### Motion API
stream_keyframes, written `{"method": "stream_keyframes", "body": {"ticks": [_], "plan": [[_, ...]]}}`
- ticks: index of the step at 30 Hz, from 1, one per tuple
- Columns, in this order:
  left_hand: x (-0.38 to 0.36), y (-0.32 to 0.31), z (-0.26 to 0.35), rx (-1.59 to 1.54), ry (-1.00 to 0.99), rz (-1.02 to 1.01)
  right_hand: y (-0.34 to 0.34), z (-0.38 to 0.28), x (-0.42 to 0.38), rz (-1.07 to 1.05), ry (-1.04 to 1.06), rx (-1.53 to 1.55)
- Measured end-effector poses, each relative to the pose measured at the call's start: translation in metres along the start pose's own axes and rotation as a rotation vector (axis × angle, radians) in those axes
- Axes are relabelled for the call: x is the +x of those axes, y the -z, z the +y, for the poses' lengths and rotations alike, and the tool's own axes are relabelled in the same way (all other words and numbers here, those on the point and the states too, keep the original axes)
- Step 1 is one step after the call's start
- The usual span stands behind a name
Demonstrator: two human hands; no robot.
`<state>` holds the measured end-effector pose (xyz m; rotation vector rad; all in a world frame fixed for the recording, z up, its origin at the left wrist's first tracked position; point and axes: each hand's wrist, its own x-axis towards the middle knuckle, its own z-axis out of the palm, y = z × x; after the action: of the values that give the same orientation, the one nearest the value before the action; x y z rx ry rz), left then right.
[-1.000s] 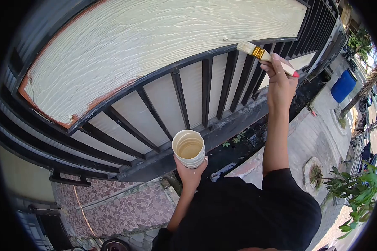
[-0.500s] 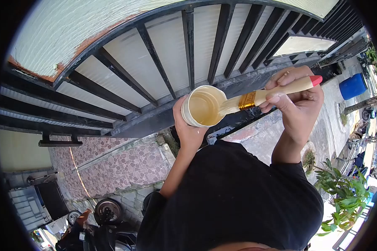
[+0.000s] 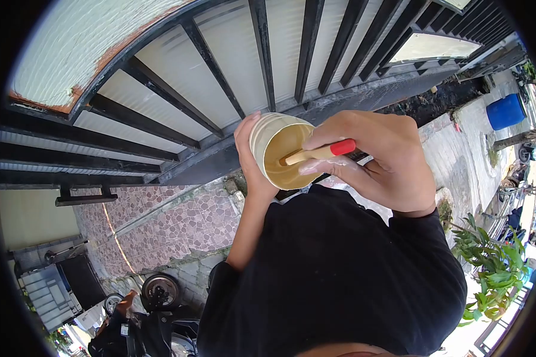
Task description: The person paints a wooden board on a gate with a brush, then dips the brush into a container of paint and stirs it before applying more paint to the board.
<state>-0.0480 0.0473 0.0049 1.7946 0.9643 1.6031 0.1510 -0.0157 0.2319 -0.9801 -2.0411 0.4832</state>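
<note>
My left hand (image 3: 251,153) is wrapped around the side of a cream-coloured paint cup (image 3: 260,138), which tilts toward me. Tan-looking paint or residue coats the inside of the cup. In my right hand (image 3: 378,160) is a paintbrush (image 3: 315,154) with a pale wooden handle and a red end, pinched between thumb and fingers. The bristles are down inside the cup and hidden from view; only part of the metal band shows. Whitish smears mark the fingers of my right hand.
A black metal fence (image 3: 262,53) with pale panels runs in front of me. Patterned paving (image 3: 167,232) lies to the left, with a motorcycle (image 3: 161,324) at lower left. A blue barrel (image 3: 506,112) and a leafy plant (image 3: 494,271) are at right.
My right hand has moved left and lowered the paintbrush into the cup; before, its bristles were at the rim. The cup now tilts more toward my right hand.
</note>
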Motion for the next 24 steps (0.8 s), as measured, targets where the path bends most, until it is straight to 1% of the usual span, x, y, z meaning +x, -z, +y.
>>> {"method": "stream_keyframes", "body": {"ticks": [1,3,4,6,7,9,10,12,15,21,24], "plan": [[0.004,0.002,0.002,0.029,-0.045,-0.009,-0.002,0.0,0.001,0.002,-0.002,0.001],[0.01,0.004,0.005,0.047,-0.071,-0.019,-0.005,0.0,0.002,-0.011,0.103,-0.016],[0.012,0.004,0.005,0.064,-0.1,-0.026,-0.006,-0.001,0.004,-0.008,0.1,-0.015],[0.012,0.003,0.003,0.025,-0.071,-0.021,-0.007,-0.003,0.007,-0.027,0.12,-0.027],[0.012,0.003,0.002,-0.014,-0.042,-0.012,-0.006,-0.006,0.008,-0.023,0.119,-0.029],[0.012,0.003,0.0,-0.004,-0.053,-0.009,-0.006,-0.012,0.008,-0.075,-0.019,-0.113],[0.013,0.002,-0.001,0.008,-0.06,-0.003,-0.007,-0.01,0.007,-0.073,-0.019,-0.114],[0.016,0.004,0.0,0.021,-0.081,-0.011,-0.01,-0.004,0.005,-0.09,0.086,-0.135],[0.019,0.004,0.008,0.042,-0.103,-0.022,-0.009,-0.006,0.008,-0.107,0.079,-0.213],[0.021,0.005,0.011,0.054,-0.086,-0.033,-0.01,-0.005,0.009,-0.142,0.045,-0.228],[0.021,0.004,0.009,0.041,-0.087,-0.031,-0.01,-0.001,0.008,-0.131,0.066,-0.223]]}}
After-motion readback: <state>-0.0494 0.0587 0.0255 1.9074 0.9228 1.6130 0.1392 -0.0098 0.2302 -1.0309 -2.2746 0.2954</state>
